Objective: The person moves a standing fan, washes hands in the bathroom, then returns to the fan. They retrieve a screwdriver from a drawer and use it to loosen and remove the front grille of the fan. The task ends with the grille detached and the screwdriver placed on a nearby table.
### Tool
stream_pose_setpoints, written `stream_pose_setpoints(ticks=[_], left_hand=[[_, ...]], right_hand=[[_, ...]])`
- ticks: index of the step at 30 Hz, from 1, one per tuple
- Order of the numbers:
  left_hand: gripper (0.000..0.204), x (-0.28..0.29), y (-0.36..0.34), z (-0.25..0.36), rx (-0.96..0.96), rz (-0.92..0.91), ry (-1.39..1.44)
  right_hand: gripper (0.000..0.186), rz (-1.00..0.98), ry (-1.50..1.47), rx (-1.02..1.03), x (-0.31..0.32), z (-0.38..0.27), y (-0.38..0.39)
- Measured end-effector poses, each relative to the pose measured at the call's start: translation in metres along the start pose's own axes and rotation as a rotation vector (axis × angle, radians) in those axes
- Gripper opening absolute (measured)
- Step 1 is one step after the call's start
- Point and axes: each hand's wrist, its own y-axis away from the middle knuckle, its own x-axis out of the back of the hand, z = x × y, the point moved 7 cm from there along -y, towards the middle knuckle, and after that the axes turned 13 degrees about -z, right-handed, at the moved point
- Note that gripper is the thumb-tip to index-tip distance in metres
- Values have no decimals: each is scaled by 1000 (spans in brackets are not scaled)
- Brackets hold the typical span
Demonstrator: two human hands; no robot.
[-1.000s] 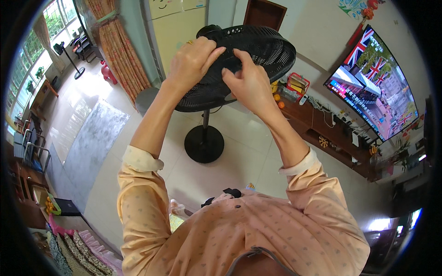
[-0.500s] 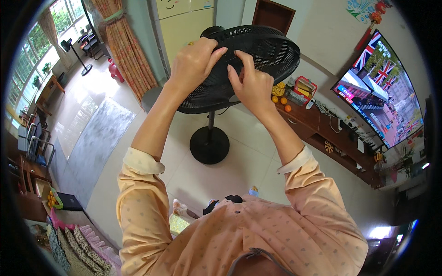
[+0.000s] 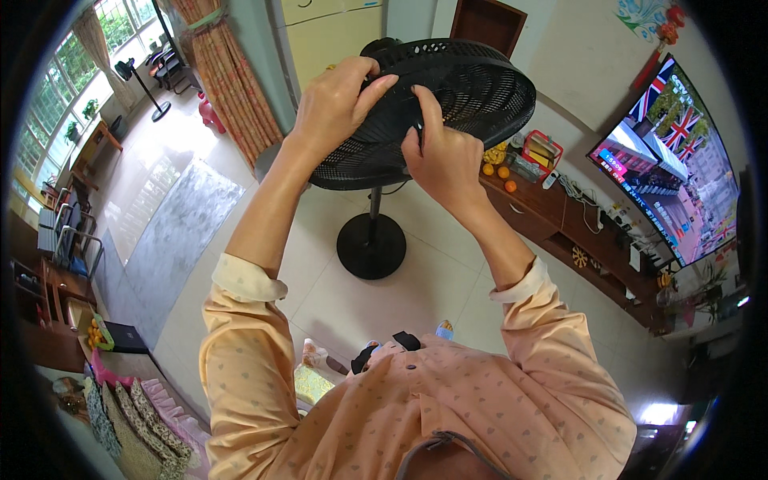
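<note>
A black pedestal fan (image 3: 472, 88) stands in front of me, its wide mesh grille tilted to face upward, on a round base (image 3: 371, 246). My left hand (image 3: 332, 108) has its fingers curled on the fan head's upper left part, with the thumb toward the centre. Just right of it, my right hand (image 3: 444, 164) touches the fan near its middle: index finger raised and bent, thumb apart from it, other fingers curled. The parts under my fingertips are partly hidden.
A wooden cabinet (image 3: 528, 212) with oranges, a red-rimmed box and cables runs along the right, beneath a television (image 3: 672, 160). A curtain (image 3: 228, 96) and refrigerator (image 3: 332, 28) stand behind. A grey mat (image 3: 176, 232) lies left; cushions (image 3: 136, 424) sit at lower left.
The fan and room have shifted a little rightward in the picture. Both hands stay on the fan, the right one moved slightly rightward with it, its index finger still bent.
</note>
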Motion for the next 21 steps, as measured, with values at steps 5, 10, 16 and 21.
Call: stream_pose_setpoints(ticks=[5, 10, 16, 21], left_hand=[[25, -2, -1, -2, 42, -23, 68], [26, -2, -1, -6, 101, -54, 117], [25, -2, 0, -4, 103, -40, 146], [25, 6, 3, -5, 90, -14, 108]], right_hand=[[58, -15, -23, 19, 3, 2, 3], [66, -16, -25, 55, 5, 1, 5], [62, 5, -48, 30, 2, 1, 5], [60, 29, -101, 42, 4, -7, 2]])
